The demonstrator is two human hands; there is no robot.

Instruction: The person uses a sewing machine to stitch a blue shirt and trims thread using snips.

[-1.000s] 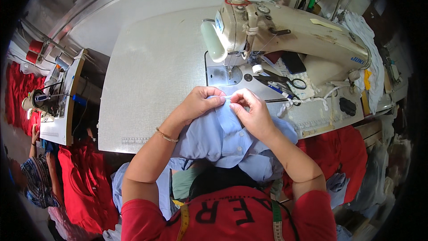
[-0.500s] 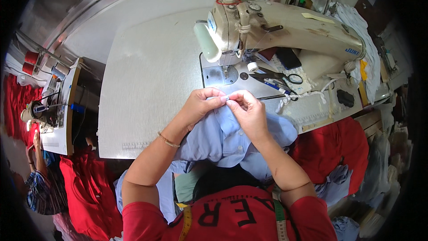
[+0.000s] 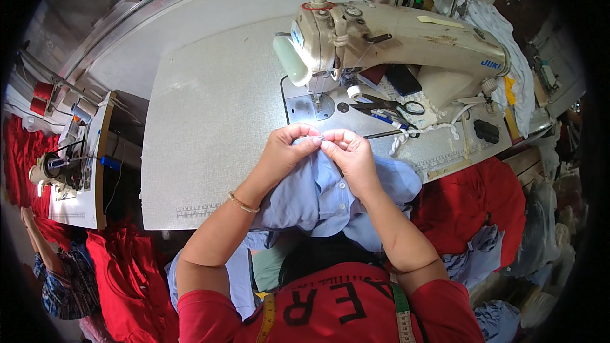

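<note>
A light blue buttoned shirt point(image 3: 302, 194) lies bunched over the table's front edge and toward my lap. My left hand point(image 3: 289, 150) pinches a folded edge of it between thumb and fingertips. Right beside it, my right hand point(image 3: 349, 155) pinches the same edge, the two thumbs almost touching. Small pale buttons run down the shirt front below my right hand. Just beyond my fingers stands the sewing machine point(image 3: 406, 38), its lamp lighting the metal needle plate point(image 3: 307, 109). The fingertips hide the exact bit of cloth held.
Black-handled scissors point(image 3: 387, 107), pens and a twisted white cord point(image 3: 438, 132) lie right of the needle. Red cloth point(image 3: 473, 206) hangs at the right, more red cloth point(image 3: 127, 279) at the left. Another person's arm point(image 3: 41, 241) shows by a second machine at far left.
Both hands stay pinched on the shirt edge, with slight finger movement. The whole view has shifted a little. At far left, the other person's arm has changed position.
</note>
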